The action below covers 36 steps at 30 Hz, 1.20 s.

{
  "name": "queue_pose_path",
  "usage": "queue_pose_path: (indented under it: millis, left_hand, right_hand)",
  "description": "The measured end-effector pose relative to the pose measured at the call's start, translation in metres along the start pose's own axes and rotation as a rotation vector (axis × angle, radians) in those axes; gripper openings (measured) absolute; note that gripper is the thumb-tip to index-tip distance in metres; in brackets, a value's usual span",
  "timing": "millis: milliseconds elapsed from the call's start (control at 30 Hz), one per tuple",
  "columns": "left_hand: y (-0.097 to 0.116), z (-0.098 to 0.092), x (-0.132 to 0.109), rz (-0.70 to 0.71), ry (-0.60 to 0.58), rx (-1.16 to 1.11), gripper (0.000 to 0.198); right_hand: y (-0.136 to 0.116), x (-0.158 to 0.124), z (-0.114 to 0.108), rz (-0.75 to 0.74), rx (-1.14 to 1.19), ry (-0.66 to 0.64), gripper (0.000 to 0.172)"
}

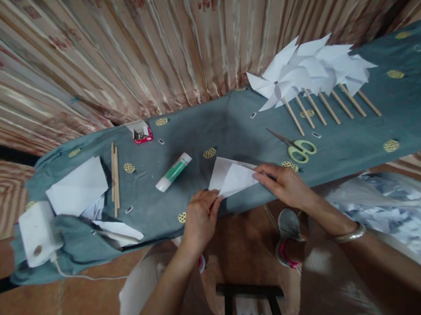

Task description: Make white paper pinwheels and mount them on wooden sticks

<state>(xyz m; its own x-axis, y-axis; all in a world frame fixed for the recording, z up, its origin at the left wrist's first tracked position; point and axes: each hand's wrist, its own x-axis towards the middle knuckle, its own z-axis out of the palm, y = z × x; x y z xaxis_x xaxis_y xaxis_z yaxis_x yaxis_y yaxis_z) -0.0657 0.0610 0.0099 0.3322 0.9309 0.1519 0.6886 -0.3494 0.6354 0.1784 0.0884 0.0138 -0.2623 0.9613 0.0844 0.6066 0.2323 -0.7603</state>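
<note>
A white paper sheet (232, 176), folded into a triangle, lies at the near edge of a table covered with grey-green cloth (229, 127). My left hand (200, 218) pinches its lower left corner. My right hand (285, 183), with a bangle on the wrist, pinches the paper's right tip with closed fingers. Green-handled scissors (298, 148) lie just beyond my right hand. A glue stick (173, 172) lies to the left of the paper.
Several white paper pinwheels on wooden sticks (313, 73) lie at the back right. Loose paper sheets (77, 188), wooden sticks (115, 178), a white device with a cord (37, 232) and a small red box (140, 132) sit at the left. Paper scraps (418, 219) pile on the floor at right.
</note>
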Motion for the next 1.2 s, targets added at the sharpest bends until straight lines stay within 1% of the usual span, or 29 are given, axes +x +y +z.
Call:
queue_pose_path:
  millis: [67,167,200,267,333,367,433,533,567,633,700,800,867,967,1200]
  left_hand:
    - [-0.001,0.0,-0.001,-0.037,0.011,-0.014,0.028]
    - [-0.002,0.001,-0.004,-0.125,0.025,-0.063,0.021]
    - [-0.002,0.002,-0.004,-0.157,0.029,-0.075,0.023]
    - [-0.003,0.001,-0.006,-0.215,0.025,-0.086,0.035]
    - [-0.003,0.0,-0.006,-0.24,0.007,-0.084,0.044]
    - [-0.003,-0.001,-0.005,-0.233,0.009,-0.071,0.045]
    - [0.0,-0.003,-0.004,-0.173,0.057,0.002,0.045]
    - [0.01,-0.002,-0.004,0.015,0.137,0.173,0.042]
    - [0.014,0.001,-0.004,0.087,0.13,0.212,0.042]
    - [0.023,0.01,-0.006,0.213,0.074,0.255,0.045]
    - [0.029,0.02,-0.008,0.264,-0.005,0.282,0.047]
    - [0.031,0.031,-0.011,0.226,-0.119,0.313,0.055]
    - [0.03,0.034,-0.011,0.188,-0.16,0.339,0.061]
    - [0.029,0.033,-0.009,0.169,-0.181,0.364,0.065]
    - [0.028,0.032,-0.008,0.153,-0.187,0.376,0.068]
  right_hand:
    - [-0.001,0.003,0.002,0.014,-0.017,0.025,0.025]
    - [-0.001,0.009,0.007,0.048,-0.023,0.076,0.022]
    - [-0.001,0.011,0.009,0.053,-0.027,0.085,0.022]
    - [0.001,0.015,0.012,0.047,-0.045,0.093,0.022]
    - [0.002,0.019,0.014,0.031,-0.077,0.101,0.023]
    - [0.002,0.02,0.015,0.025,-0.094,0.109,0.023]
    - [0.002,0.022,0.016,0.021,-0.125,0.124,0.024]
    - [0.001,0.024,0.018,0.016,-0.159,0.118,0.024]
    - [0.001,0.024,0.018,0.014,-0.166,0.111,0.024]
    - [0.001,0.025,0.019,0.016,-0.178,0.102,0.023]
    - [0.0,0.026,0.019,0.028,-0.186,0.108,0.022]
    - [-0.001,0.027,0.02,0.064,-0.201,0.118,0.02]
    - [-0.002,0.028,0.02,0.088,-0.218,0.114,0.019]
    - [-0.003,0.029,0.02,0.108,-0.236,0.109,0.018]
    - [-0.004,0.03,0.021,0.139,-0.269,0.106,0.018]
